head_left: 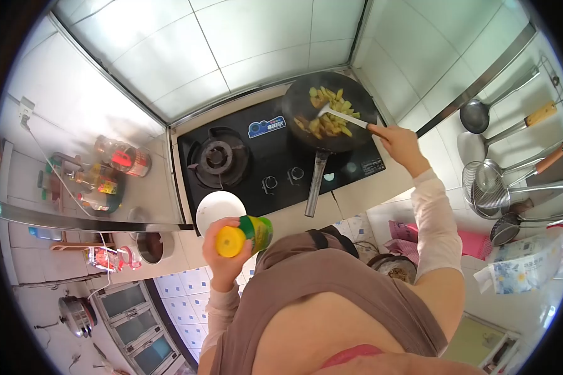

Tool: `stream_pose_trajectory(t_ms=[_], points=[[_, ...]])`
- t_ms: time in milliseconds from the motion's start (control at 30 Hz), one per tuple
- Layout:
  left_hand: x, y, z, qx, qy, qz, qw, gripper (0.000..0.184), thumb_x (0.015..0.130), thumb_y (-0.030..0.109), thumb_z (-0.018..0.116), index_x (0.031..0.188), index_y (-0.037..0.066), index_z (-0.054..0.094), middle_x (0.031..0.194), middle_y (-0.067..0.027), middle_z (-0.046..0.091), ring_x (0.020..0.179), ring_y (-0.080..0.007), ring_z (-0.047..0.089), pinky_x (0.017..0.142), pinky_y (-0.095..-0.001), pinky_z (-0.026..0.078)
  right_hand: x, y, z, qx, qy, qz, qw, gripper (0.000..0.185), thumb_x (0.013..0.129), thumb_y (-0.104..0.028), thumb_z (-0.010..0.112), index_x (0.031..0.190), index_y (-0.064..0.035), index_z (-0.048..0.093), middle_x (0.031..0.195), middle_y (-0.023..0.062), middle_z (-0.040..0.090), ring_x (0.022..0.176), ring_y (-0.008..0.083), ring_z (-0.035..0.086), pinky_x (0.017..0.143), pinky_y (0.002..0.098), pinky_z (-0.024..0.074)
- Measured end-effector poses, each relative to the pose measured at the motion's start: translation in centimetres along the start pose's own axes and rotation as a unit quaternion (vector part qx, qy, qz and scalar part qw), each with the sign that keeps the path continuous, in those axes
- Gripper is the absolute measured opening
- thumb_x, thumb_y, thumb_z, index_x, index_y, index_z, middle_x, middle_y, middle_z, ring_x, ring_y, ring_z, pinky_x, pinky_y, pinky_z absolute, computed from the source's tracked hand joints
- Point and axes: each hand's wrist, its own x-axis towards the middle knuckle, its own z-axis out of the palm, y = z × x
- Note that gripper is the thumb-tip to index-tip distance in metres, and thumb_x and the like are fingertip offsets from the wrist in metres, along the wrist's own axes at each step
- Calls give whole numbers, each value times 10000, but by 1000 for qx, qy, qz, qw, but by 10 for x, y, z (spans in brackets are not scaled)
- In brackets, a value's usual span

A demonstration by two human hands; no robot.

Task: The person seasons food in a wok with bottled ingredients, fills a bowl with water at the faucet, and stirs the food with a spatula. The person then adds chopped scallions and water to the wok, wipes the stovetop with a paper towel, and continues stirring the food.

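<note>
My left hand point(227, 265) is wrapped round a green container with a yellow cap point(230, 241), held near the counter's front edge. Just behind it lies a white plate point(220, 207), partly covered by that hand. My right hand point(401, 145) grips the wooden handle of a spatula point(347, 117), whose head rests among yellow-green food pieces point(334, 105). The food is in a dark wok point(300, 139) on the right side of the black stove point(275, 164). The wok's handle point(317, 184) points toward my body, and neither hand touches it.
An unused burner point(216, 157) is on the stove's left. Bottles and a jar point(122, 156) stand on the left counter behind a metal-edged panel. Ladles and a strainer point(485, 187) hang at the right wall. A metal pot point(151, 247) sits at the lower left.
</note>
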Motion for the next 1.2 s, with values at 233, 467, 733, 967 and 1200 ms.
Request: stream_pose_trajectory(t_ms=[233,467,733,967,1200], points=[[-7,-42,34,-15,-62,8,998,456,618,27,772,1039,47,596,996,-112,642,918,-263,626,833,-343,498,-16,-15,-128,-58,-65,-13,996,318,765,-107,609,1043,-228,706,743,89,633,703,289,616,605,403,481],[-15,-67,47,-21,-96,25,995,464,621,50,784,1051,69,609,1020,-110,649,958,-277,626,836,-352,505,15,-19,-57,-152,-67,43,985,185,827,-203,569,930,-236,719,750,118,663,740,309,654,618,405,501],[-16,-82,46,-33,-160,33,986,469,641,70,795,1070,61,605,1069,-125,632,986,-289,619,848,-359,502,75,19,-109,-21,-291,326,899,220,862,-241,543,850,-63,672,737,121,673,598,249,646,537,346,501],[-6,-78,33,-25,-203,30,979,467,672,84,783,1101,64,599,1108,-137,614,1007,-304,614,862,-364,502,128,39,-25,285,-334,329,836,161,849,-167,530,828,-42,629,612,85,603,418,133,499,365,259,352],[-7,-78,32,-25,-216,33,976,509,664,96,799,1123,70,582,1122,-135,614,1020,-311,609,865,-371,501,120,-19,-35,144,-244,94,954,435,811,-136,589,1236,-49,618,893,108,701,759,177,650,631,273,495]])
